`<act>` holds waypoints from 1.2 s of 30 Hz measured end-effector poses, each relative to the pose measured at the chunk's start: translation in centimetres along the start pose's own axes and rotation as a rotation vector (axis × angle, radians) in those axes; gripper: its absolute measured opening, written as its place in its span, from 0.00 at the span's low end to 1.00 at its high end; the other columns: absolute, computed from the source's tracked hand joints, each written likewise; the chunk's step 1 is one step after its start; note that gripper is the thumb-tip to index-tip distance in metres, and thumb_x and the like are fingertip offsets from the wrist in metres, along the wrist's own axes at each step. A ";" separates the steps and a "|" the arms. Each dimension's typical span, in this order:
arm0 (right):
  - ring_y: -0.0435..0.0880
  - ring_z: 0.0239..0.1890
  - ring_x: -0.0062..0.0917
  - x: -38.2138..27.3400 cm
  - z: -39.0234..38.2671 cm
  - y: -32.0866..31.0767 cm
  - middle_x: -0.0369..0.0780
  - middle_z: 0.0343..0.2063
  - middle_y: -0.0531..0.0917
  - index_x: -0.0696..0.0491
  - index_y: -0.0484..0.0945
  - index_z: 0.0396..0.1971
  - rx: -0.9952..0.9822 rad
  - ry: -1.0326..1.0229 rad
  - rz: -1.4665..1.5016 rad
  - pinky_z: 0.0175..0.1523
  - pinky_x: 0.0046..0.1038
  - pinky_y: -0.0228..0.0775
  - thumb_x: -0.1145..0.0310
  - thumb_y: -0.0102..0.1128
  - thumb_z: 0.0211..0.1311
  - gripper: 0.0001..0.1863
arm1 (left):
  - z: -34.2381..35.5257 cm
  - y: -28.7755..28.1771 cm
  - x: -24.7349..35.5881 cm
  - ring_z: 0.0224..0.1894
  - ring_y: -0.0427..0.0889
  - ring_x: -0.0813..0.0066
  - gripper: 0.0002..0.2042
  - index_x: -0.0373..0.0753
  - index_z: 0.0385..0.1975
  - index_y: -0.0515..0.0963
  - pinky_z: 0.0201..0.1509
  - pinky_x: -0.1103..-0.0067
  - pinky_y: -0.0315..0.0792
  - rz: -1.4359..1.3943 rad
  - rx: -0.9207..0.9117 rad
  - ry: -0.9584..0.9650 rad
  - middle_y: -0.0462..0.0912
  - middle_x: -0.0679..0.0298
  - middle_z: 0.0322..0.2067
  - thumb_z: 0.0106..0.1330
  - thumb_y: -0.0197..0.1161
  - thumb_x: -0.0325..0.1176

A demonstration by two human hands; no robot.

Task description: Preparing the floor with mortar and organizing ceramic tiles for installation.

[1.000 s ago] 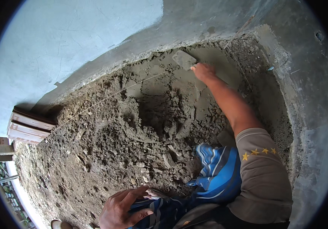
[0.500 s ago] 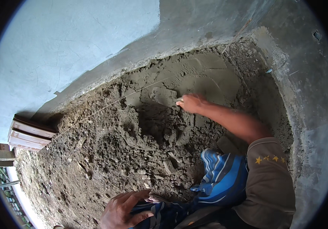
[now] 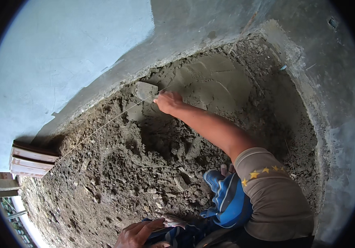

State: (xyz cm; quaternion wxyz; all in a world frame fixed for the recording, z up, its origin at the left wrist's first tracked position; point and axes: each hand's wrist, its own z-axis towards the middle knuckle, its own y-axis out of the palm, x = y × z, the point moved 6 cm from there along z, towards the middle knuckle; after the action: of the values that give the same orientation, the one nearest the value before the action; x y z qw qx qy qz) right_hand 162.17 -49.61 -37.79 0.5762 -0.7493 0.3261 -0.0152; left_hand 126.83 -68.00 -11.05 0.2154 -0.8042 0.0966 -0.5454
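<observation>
My right hand is closed round the handle of a trowel. The trowel's flat, mortar-smeared blade lies at the left end of a patch of wet grey mortar, close to the base of the wall. A taut string crosses beside the blade and passes near my fingers. At the lower edge, my left hand rests over my knee in blue patterned trousers, fingers loosely stretched and holding nothing; part of it is cut off by the frame.
Rough, lumpy earth and mortar covers the ground, with a hollow below the trowel. Stacked cardboard boxes stand at the left by the painted wall. A bare grey wall bounds the right side.
My right hand and the trowel have moved left and away from me, toward the wall base. My left hand stays on the knee, lower in the picture. The view has shifted slightly.
</observation>
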 end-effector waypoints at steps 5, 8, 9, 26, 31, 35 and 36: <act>0.85 0.51 0.40 4.9 2.9 -3.8 0.46 0.47 0.86 0.58 0.81 0.51 0.140 0.079 -0.202 0.54 0.39 0.77 0.49 0.54 0.69 0.26 | 1.2 0.0 -0.4 0.45 0.85 0.50 0.29 0.33 0.61 0.70 0.48 0.65 0.78 0.056 0.004 -0.020 0.85 0.51 0.43 0.64 0.66 0.44; 0.82 0.55 0.42 10.0 2.9 -5.4 0.46 0.51 0.84 0.53 0.81 0.53 0.065 0.191 -0.114 0.57 0.38 0.76 0.48 0.53 0.70 0.25 | 1.8 0.1 -0.7 0.44 0.86 0.51 0.30 0.33 0.61 0.70 0.47 0.65 0.78 0.029 0.013 -0.023 0.85 0.52 0.43 0.65 0.66 0.46; 0.81 0.57 0.43 11.5 2.9 -6.4 0.46 0.53 0.83 0.52 0.82 0.53 0.059 0.232 -0.088 0.58 0.38 0.75 0.48 0.53 0.70 0.25 | 2.0 0.3 -1.0 0.44 0.86 0.51 0.31 0.33 0.61 0.71 0.48 0.65 0.78 0.032 -0.006 -0.065 0.85 0.52 0.43 0.64 0.67 0.47; 0.84 0.50 0.39 1.1 1.8 -2.5 0.47 0.49 0.84 0.55 0.82 0.50 -0.095 0.035 -0.023 0.55 0.41 0.75 0.47 0.49 0.72 0.26 | 3.8 0.9 0.4 0.46 0.86 0.50 0.30 0.30 0.61 0.70 0.49 0.66 0.79 0.042 -0.069 -0.043 0.84 0.48 0.45 0.64 0.67 0.44; 0.82 0.53 0.43 15.9 1.1 -9.2 0.46 0.50 0.84 0.51 0.84 0.46 0.086 0.231 -0.116 0.56 0.43 0.73 0.47 0.48 0.72 0.24 | 3.4 0.4 0.1 0.46 0.86 0.52 0.32 0.31 0.60 0.71 0.50 0.66 0.79 0.139 0.013 -0.020 0.84 0.49 0.45 0.64 0.67 0.49; 0.83 0.39 0.36 31.7 -4.1 -12.6 0.44 0.38 0.83 0.51 0.78 0.53 0.120 0.669 0.198 0.46 0.46 0.75 0.43 0.42 0.74 0.28 | 2.6 0.8 0.6 0.45 0.85 0.50 0.31 0.31 0.58 0.73 0.51 0.65 0.78 0.069 -0.040 0.051 0.85 0.50 0.43 0.64 0.67 0.50; 0.82 0.36 0.32 33.7 -5.7 -11.9 0.41 0.34 0.81 0.49 0.74 0.58 0.056 0.878 0.500 0.43 0.47 0.76 0.41 0.39 0.75 0.29 | 2.4 0.7 0.7 0.45 0.85 0.50 0.31 0.31 0.58 0.73 0.51 0.65 0.78 0.070 -0.036 0.048 0.85 0.50 0.43 0.64 0.67 0.50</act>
State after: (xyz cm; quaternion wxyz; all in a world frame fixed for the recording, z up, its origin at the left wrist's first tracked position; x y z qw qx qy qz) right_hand 192.06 -70.09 -37.35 0.3904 -0.5555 0.7067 -0.1990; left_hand 129.34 -68.36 -11.54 0.2177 -0.7907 0.1397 -0.5549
